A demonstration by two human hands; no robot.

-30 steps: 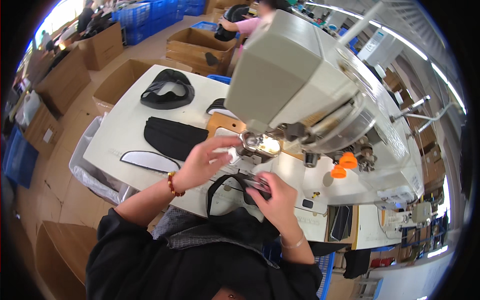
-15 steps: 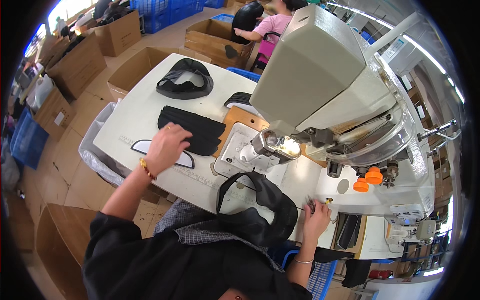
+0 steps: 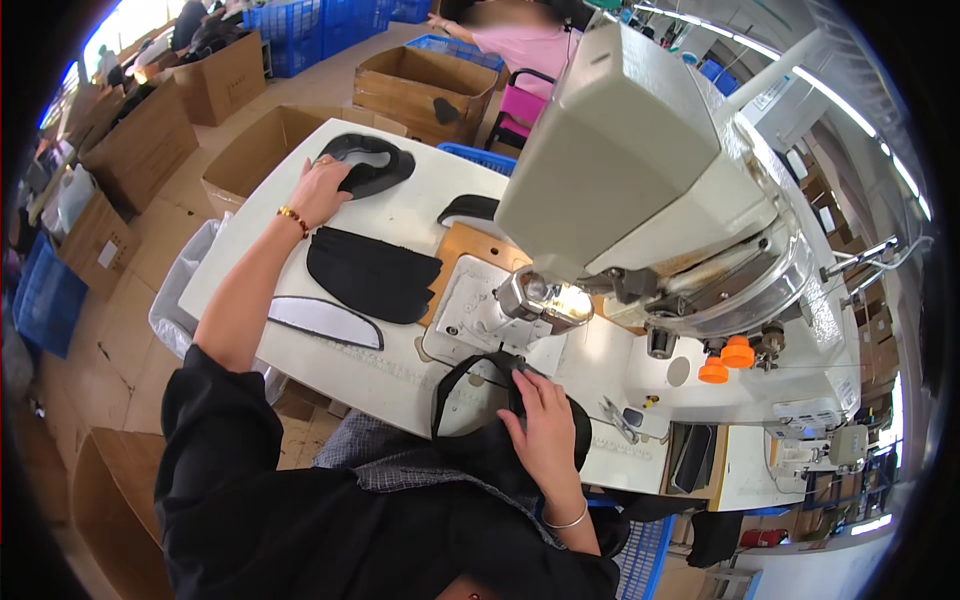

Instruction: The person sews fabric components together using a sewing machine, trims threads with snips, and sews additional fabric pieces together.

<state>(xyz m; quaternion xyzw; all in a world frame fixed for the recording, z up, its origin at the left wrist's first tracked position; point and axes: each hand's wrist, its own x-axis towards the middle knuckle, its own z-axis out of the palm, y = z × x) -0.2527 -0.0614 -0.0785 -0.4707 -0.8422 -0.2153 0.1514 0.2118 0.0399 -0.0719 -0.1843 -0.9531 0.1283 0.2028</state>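
Note:
My left hand [image 3: 322,192] reaches to the far left, its fingers closed over the near edge of a black ring-shaped fabric piece [image 3: 388,178]; the fingertips are partly hidden. By the table's front edge, my right hand [image 3: 546,432] lies with outstretched fingers and thumb apart on a second black ring-shaped piece [image 3: 470,445]. A stack of black curved fabric panels [image 3: 372,275] lies between the left hand and the sewing machine [image 3: 610,150]. Nearer is a white half-moon panel with black edging [image 3: 325,320]. Scissors [image 3: 620,420] rest right of my right hand.
The machine's needle area [image 3: 540,300] stands over a metal plate at mid-table. More black-and-white curved pieces [image 3: 470,210] lie behind it. Cardboard boxes [image 3: 425,95] and blue crates [image 3: 290,35] stand beyond the table. A person in pink [image 3: 525,50] sits at the back.
My left hand has moved from the white panel and stack to the far ring-shaped piece. My right hand has let go of the scissors and come left onto the near piece.

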